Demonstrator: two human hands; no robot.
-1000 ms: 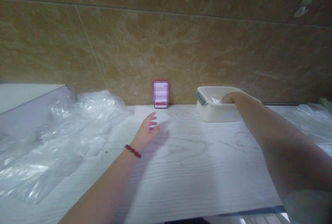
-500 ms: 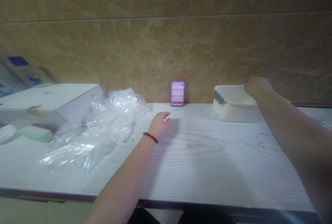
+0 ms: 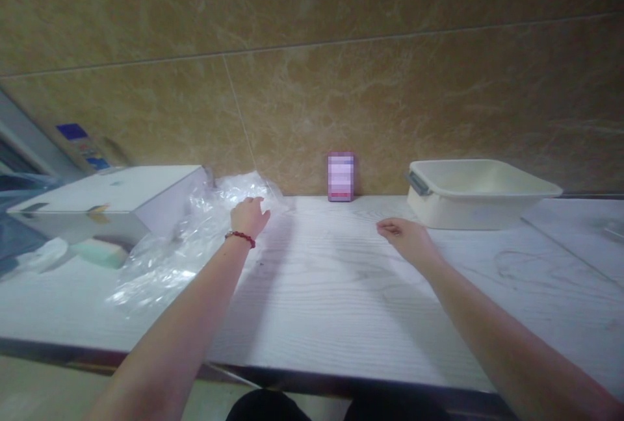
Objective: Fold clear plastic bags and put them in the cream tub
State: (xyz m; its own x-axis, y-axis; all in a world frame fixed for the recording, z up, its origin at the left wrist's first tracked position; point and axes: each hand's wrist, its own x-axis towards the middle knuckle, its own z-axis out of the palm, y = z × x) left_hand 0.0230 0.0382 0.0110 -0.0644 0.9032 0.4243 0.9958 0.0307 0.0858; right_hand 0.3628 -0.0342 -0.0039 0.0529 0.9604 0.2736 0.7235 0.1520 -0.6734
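Phone [image 3: 340, 177] stands at the back of my counter [image 3: 316, 317] by the wall [image 3: 380, 96]. Tub [image 3: 453, 213] is to its right, plastic wrap [image 3: 156, 275] to its left, box [image 3: 117, 188] further left. My left fingers [image 3: 254, 201] are around the wrap's right side, right fingers [image 3: 387, 225] just left of the tub.

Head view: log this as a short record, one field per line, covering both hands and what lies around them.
Left hand: fingers loosely spread, at the clear plastic wrap; contact unclear
Left wrist: red beaded bracelet
Right hand: fingers drawn together, near the cream plastic bin; whether it holds anything unclear
Bin: upright, grey clip on its left end
Phone: propped upright against the brown tile wall, screen lit
Far left: white box, pale green block before it
Surface: white wood-grain tabletop
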